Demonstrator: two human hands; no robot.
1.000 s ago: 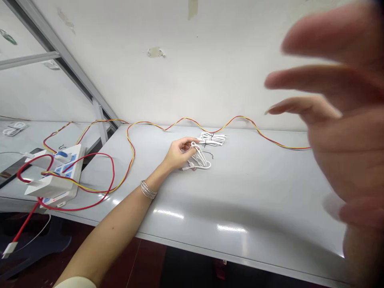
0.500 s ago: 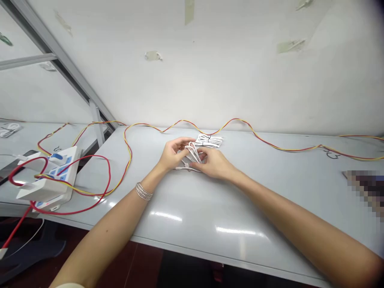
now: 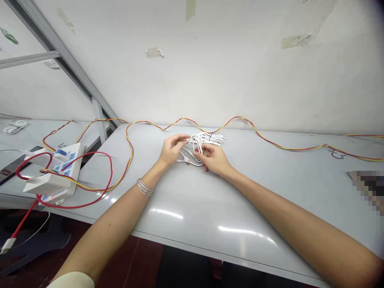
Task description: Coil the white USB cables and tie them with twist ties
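A loosely looped white cable (image 3: 189, 152) hangs between my two hands, just above the table. My left hand (image 3: 172, 151) pinches its loops from the left, thumb and fingers closed. On the other side my right hand (image 3: 213, 159) grips the cable's right part between thumb and fingertips. One thin strand with a small white connector droops below the loops. Right behind my hands lies a bundle of white cables (image 3: 213, 139) bound with dark ties, partly covered by the held loops.
A white power strip (image 3: 64, 172) with plugged-in adapters and a looping red cable (image 3: 111, 172) sits at the left. Red and yellow twisted wires (image 3: 192, 122) run along the wall. Dark tie scraps (image 3: 337, 154) and a blurred-out item (image 3: 370, 188) lie right on the table (image 3: 192, 208).
The cable's loops have spread wider between my hands, and my right hand has shifted slightly right. More of the cable shows now. The view has tilted a little.
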